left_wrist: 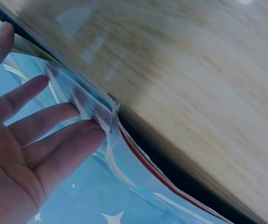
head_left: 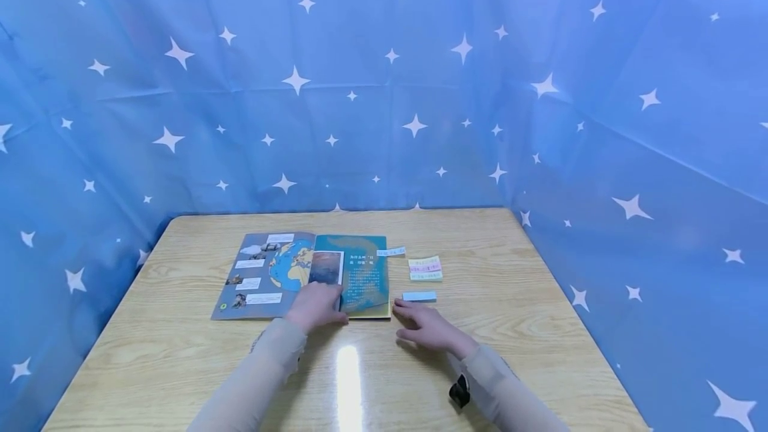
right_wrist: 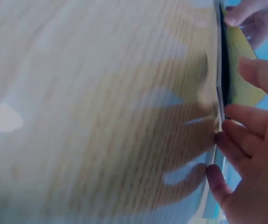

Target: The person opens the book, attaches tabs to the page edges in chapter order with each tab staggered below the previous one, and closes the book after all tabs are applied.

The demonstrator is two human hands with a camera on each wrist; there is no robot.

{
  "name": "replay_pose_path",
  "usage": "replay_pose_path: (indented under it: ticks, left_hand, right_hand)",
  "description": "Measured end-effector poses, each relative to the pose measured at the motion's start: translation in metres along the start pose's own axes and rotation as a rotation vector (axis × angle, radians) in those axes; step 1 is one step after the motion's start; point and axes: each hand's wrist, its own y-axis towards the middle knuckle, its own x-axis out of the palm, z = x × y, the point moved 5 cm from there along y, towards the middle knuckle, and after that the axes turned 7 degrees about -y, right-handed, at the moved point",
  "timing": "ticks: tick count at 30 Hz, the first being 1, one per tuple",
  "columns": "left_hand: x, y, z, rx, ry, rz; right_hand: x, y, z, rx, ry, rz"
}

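A booklet point(head_left: 258, 269) lies spread on the wooden table, with a map on its grey left page and pale writing on the teal right page point(head_left: 366, 282). My left hand point(head_left: 318, 305) rests with extended fingers on its lower middle, over the bottom of a dark picture point(head_left: 327, 267). Beside the lower right corner, my right hand point(head_left: 426, 327) has its fingertips down at the tabletop. In the right wrist view its fingers point(right_wrist: 245, 116) are spread right at the booklet's edge, near a yellow page point(right_wrist: 241, 86). Just beyond those fingertips lies a blue paper strip point(head_left: 419, 297).
A light blue written strip point(head_left: 391, 252) overlaps the booklet's right edge. To its right lies a group of written green and pink notes point(head_left: 425, 269). Blue star-patterned curtains point(head_left: 360, 119) stand behind and beside the table point(head_left: 510, 325).
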Motion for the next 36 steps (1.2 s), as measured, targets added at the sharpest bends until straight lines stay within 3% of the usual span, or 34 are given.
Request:
replay_pose_path:
  ticks: [9, 17, 27, 32, 36]
  left_hand:
    - [-0.004, -0.007, 0.000, 0.035, -0.001, 0.014]
    - [-0.004, -0.010, -0.004, 0.073, 0.029, 0.030]
    - [0.008, -0.015, -0.006, -0.037, -0.064, -0.066]
    - [-0.006, -0.022, -0.002, -0.066, -0.151, -0.093]
    - [-0.027, -0.032, 0.020, -0.056, -0.157, -0.083]
  right_hand:
    - [-0.002, 0.001, -0.010, -0.029, -0.038, 0.009]
    - [-0.003, 0.017, -0.025, -0.090, -0.115, 0.029]
    - [0.002, 0.040, -0.037, -0.038, -0.048, 0.000]
    - [-0.003, 0.046, -0.038, -0.064, -0.032, 0.045]
    - [-0.008, 0.050, -0.039, -0.100, -0.005, 0.077]
